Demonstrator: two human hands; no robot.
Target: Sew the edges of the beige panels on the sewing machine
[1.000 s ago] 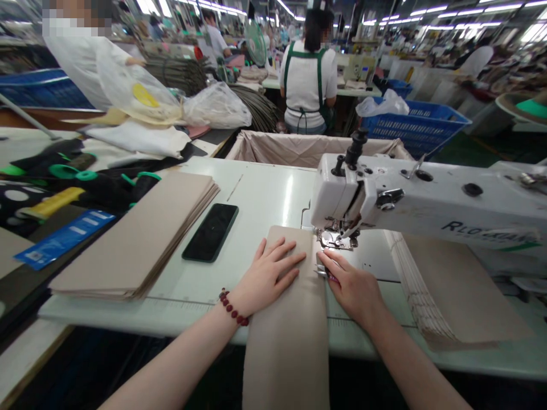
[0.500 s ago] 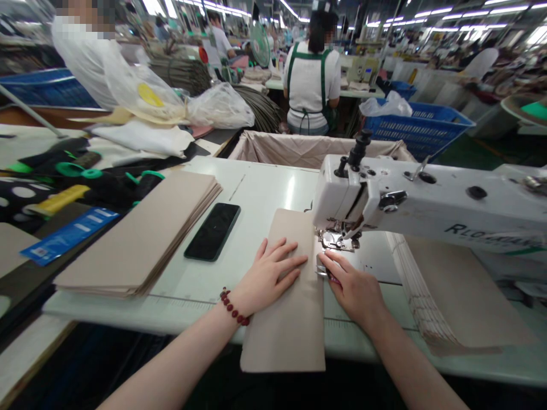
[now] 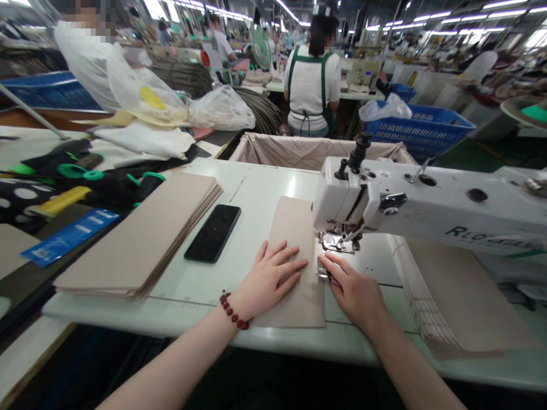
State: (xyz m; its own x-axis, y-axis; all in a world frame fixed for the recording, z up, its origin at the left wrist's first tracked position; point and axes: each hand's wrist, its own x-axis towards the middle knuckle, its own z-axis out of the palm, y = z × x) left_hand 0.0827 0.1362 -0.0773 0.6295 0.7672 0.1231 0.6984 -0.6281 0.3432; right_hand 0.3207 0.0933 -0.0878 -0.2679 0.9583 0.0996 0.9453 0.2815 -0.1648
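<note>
Rests the left hand (image 3: pixel 273 282) flat on the panel (image 3: pixel 307 302), with fingers spread and grasping nothing. Wears a bracelet (image 3: pixel 234 312) of dark red beads on the left wrist. Grasps the snips (image 3: pixel 322 274) in the right hand (image 3: pixel 356 287), with fingers curled around the handle and tips pointing left at the panel's right edge. Has the panel lying on the table (image 3: pixel 256 193), just left of the foot (image 3: pixel 339 244) of the machine (image 3: pixel 427 193); cannot tell contact between panel and foot. Has a phone (image 3: pixel 212 233) left of the panel, a beige stack (image 3: pixel 141 239) farther left, and a stitched pile (image 3: pixel 461 302) on the right, partly hidden by the machine. Includes, on the far side, a person (image 3: pixel 314 74) in a green-strapped apron, seen from behind, left of a blue basket (image 3: pixel 419 128).
</note>
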